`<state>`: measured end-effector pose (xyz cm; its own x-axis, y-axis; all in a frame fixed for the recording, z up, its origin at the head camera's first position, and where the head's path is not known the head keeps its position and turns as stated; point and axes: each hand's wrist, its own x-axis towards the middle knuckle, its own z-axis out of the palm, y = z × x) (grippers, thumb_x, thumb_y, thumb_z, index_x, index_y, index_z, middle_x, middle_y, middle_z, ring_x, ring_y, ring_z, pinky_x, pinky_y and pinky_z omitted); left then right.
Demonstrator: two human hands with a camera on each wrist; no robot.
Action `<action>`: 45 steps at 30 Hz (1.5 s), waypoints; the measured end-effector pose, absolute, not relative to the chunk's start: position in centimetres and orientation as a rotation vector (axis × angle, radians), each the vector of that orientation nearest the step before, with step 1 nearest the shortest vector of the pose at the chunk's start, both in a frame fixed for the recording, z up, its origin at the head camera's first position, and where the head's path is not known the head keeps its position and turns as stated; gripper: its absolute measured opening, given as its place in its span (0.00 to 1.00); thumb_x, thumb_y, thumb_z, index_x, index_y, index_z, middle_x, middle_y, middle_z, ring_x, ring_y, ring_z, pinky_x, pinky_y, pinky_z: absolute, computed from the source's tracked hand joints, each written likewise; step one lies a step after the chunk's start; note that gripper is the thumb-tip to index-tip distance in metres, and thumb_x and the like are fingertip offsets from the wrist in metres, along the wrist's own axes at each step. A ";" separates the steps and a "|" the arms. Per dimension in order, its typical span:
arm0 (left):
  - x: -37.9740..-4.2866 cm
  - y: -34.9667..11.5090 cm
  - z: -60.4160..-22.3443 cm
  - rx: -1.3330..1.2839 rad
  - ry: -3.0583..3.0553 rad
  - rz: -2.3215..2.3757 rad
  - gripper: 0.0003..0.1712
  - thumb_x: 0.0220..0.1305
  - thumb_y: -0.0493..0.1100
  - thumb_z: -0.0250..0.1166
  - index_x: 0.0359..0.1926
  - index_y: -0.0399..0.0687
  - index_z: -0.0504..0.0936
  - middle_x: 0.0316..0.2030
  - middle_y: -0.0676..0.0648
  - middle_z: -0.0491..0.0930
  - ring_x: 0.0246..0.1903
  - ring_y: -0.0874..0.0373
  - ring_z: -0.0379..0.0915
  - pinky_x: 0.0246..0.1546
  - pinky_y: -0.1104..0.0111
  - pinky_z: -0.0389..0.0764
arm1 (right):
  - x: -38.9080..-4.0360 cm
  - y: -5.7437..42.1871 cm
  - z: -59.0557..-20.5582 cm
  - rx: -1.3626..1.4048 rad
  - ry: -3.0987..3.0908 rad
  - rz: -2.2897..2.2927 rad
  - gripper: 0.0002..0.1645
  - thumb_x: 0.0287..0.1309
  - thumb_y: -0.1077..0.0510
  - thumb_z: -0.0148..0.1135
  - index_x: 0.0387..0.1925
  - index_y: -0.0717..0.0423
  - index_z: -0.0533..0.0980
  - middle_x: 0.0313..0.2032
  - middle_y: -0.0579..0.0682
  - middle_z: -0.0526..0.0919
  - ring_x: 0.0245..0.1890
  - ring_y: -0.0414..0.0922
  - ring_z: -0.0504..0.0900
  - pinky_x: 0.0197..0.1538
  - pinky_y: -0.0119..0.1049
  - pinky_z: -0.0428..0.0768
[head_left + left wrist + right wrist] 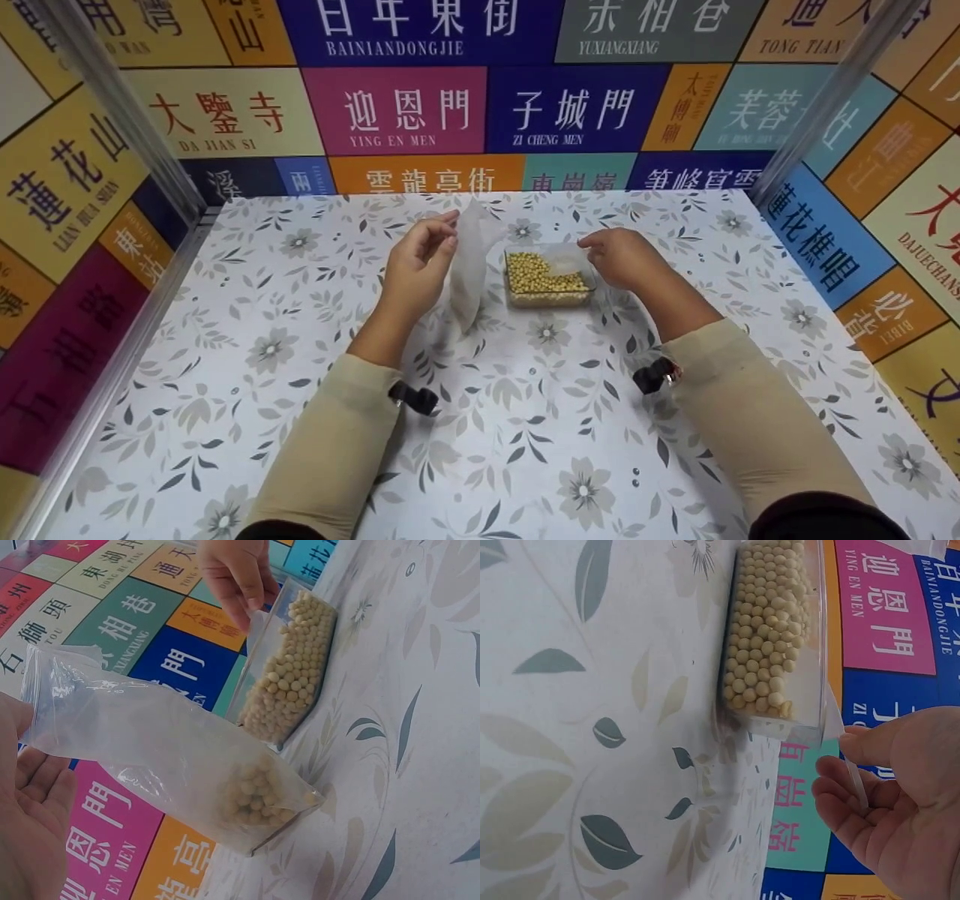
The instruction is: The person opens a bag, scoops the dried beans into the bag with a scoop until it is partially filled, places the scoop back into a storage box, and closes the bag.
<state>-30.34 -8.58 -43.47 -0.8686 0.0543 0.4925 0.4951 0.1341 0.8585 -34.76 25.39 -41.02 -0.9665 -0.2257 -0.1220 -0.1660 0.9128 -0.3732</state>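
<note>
My left hand [421,262] holds a translucent zip bag [469,266] near its open-looking top, at the left of the box. The bag hangs upright, its bottom close over the table; a small heap of soybeans [259,791] shows through its lower end in the left wrist view. A clear rectangular box [553,301] filled with soybeans [529,271] stands to the right. My right hand [619,256], at the box's right side, pinches the thin handle of a whitish translucent scoop [857,784]. The scoop's other end [568,262] lies inside the box, over the beans.
The table [480,450] has a white cover with grey flowers and leaves. Upright panels [405,109] with large coloured lettering stand along its back and sides, with clear edge strips at the corners. A dark wrist device [414,397] sits on each sleeve.
</note>
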 end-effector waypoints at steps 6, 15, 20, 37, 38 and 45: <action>-30.4 -8.6 -43.6 -0.538 -2.066 -1.800 0.05 0.78 0.39 0.62 0.49 0.41 0.82 0.66 0.48 0.83 0.68 0.57 0.80 0.72 0.68 0.79 | -34.8 25.2 -41.7 -0.272 2.856 -0.637 0.26 0.80 0.60 0.51 0.73 0.55 0.75 0.72 0.63 0.77 0.74 0.64 0.74 0.77 0.62 0.73; -30.3 -8.6 -43.5 -0.546 -2.121 -1.727 0.08 0.80 0.42 0.61 0.50 0.42 0.81 0.67 0.49 0.83 0.68 0.58 0.79 0.73 0.68 0.79 | -34.6 24.4 -42.4 -0.253 2.847 -0.717 0.26 0.78 0.59 0.53 0.72 0.56 0.76 0.71 0.65 0.78 0.71 0.63 0.78 0.73 0.61 0.77; -30.3 -8.6 -43.5 -0.535 -2.124 -1.735 0.07 0.80 0.41 0.60 0.50 0.43 0.81 0.67 0.50 0.83 0.68 0.59 0.79 0.73 0.69 0.78 | -34.8 24.1 -42.9 -0.226 2.861 -0.688 0.26 0.77 0.60 0.51 0.72 0.57 0.76 0.72 0.64 0.77 0.74 0.63 0.74 0.76 0.61 0.74; -30.3 -8.4 -43.6 -0.510 -2.114 -1.786 0.07 0.80 0.42 0.62 0.50 0.44 0.81 0.68 0.51 0.83 0.69 0.59 0.79 0.74 0.67 0.78 | -33.8 25.2 -44.0 -0.231 2.904 -0.862 0.25 0.80 0.56 0.53 0.72 0.57 0.76 0.73 0.60 0.77 0.76 0.60 0.73 0.81 0.58 0.69; -30.3 -8.4 -43.6 -0.514 -2.115 -1.782 0.07 0.80 0.42 0.62 0.50 0.44 0.81 0.68 0.51 0.82 0.69 0.59 0.79 0.74 0.68 0.78 | -33.7 25.3 -43.9 -0.221 2.899 -0.870 0.25 0.81 0.56 0.53 0.72 0.57 0.76 0.73 0.60 0.77 0.75 0.60 0.74 0.81 0.59 0.69; -30.2 -8.6 -43.6 -0.536 -2.104 -1.777 0.09 0.80 0.42 0.61 0.51 0.41 0.81 0.68 0.48 0.82 0.69 0.57 0.79 0.73 0.68 0.78 | -33.0 26.0 -43.7 -0.151 2.881 -0.919 0.24 0.82 0.54 0.52 0.73 0.52 0.75 0.74 0.60 0.76 0.77 0.61 0.71 0.81 0.60 0.69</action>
<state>-30.23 -8.59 -43.61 -0.8730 0.0698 0.4827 0.4876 0.1488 0.8603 -32.97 26.03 -43.75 -0.9886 -0.1289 -0.0776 -0.0602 0.8114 -0.5813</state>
